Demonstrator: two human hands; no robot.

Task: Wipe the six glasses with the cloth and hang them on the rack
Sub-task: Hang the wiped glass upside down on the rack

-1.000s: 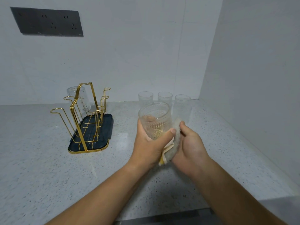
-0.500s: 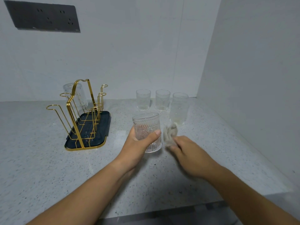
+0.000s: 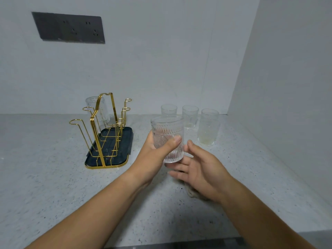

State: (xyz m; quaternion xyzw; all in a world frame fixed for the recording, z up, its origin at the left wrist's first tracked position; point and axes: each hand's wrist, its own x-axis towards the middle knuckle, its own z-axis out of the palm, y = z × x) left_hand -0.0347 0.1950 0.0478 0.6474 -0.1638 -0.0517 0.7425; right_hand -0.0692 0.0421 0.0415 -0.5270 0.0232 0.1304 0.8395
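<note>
A pale speckled stone counter (image 3: 45, 194) fills a white-walled corner, its front edge at the bottom of the view. Two bare forearms reach in over that edge. Near the front, right of centre, a crumpled cloth (image 3: 191, 193) lies on the counter, mostly hidden beneath the right wrist. Above it the right hand (image 3: 201, 169) is spread, fingers straight and slack, its fingertips under the base of a ribbed glass (image 3: 167, 133) and its thumb raised just beside the wall; whether they touch the glass cannot be told. The left hand (image 3: 152, 155) grips that glass upright above the counter's middle, thumb across the front, fingers wrapped behind.

Farther back, toward the left, a gold wire rack (image 3: 103, 133) stands on a dark tray (image 3: 125, 139) with a gold rim. One upturned glass (image 3: 90, 103) hangs on a far hook, seen through the wires; the other hooks in view are bare.

Toward the back right corner three glasses (image 3: 190, 116) stand upright in a loose row, the right-hand one nearest.

Behind, the back wall (image 3: 161, 60) carries a dark socket panel (image 3: 69, 27) at upper left; a plain side wall (image 3: 287, 87) closes the right.
</note>
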